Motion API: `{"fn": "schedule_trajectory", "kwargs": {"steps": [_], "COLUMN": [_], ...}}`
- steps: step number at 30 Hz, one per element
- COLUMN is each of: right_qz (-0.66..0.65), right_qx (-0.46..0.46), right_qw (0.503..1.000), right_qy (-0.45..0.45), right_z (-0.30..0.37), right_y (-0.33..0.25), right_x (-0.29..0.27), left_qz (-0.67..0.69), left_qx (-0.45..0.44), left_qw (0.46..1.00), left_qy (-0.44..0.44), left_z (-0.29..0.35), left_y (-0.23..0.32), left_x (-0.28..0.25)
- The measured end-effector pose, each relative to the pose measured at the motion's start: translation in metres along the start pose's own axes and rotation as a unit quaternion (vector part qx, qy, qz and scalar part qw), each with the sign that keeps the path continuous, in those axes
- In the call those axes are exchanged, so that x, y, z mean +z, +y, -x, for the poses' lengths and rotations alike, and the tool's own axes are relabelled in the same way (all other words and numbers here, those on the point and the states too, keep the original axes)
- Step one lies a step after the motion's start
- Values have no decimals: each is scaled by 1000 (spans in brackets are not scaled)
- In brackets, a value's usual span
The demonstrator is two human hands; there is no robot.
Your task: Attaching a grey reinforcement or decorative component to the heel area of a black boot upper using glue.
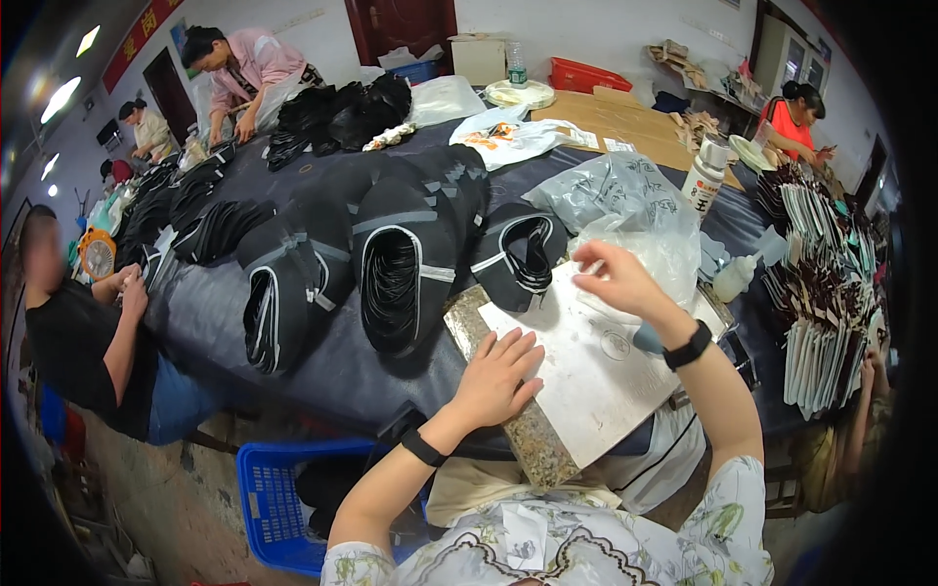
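Flowered blouse (625,537) nearest, then a speckled slab (547,454) on which the white sheet (586,391) lies. Left hand (496,376) rests flat, fingers spread, over the sheet's edge; to my eye, even, light pressure there would best steady it. Right hand (625,281) is raised over the far end, fingers bent; whether they pinch anything, I cannot tell. They would do well to stay clear of the black bundle (532,259) just beside. Smudged and faintly ring-marked, the sheet sits askew; the bundle's pale-trimmed opening shows packed dark layers.
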State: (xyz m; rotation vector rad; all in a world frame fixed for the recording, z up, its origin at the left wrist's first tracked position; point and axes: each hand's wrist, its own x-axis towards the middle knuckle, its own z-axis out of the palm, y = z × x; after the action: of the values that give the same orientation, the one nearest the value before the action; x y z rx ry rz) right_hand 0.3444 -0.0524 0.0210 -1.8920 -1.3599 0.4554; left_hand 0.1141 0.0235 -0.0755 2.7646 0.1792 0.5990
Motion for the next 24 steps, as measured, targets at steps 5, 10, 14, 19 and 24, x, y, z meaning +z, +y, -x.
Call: {"fn": "schedule_trajectory", "kwargs": {"steps": [5, 10, 14, 19, 24], "right_qz": [115, 172, 260, 265, 188], "right_qx": [-115, -190, -281, -284, -282], "right_qw": [986, 967, 921, 916, 936], "right_qy": [-25, 10, 71, 100, 93], "right_z": [-19, 3, 22, 40, 40], "right_y": [-9, -23, -17, 10, 5], "right_x": [36, 46, 58, 66, 57], "left_qz": [10, 15, 13, 17, 49], "left_qx": [9, -2, -8, -8, 0], "left_qw": [1000, 1000, 1000, 1000, 987], "left_qy": [16, 13, 24, 15, 155], "left_z": [0, 1, 4, 0, -38], "left_y": [1, 0, 0, -2, 6], "left_x": [1, -2, -4, -5, -25]}}
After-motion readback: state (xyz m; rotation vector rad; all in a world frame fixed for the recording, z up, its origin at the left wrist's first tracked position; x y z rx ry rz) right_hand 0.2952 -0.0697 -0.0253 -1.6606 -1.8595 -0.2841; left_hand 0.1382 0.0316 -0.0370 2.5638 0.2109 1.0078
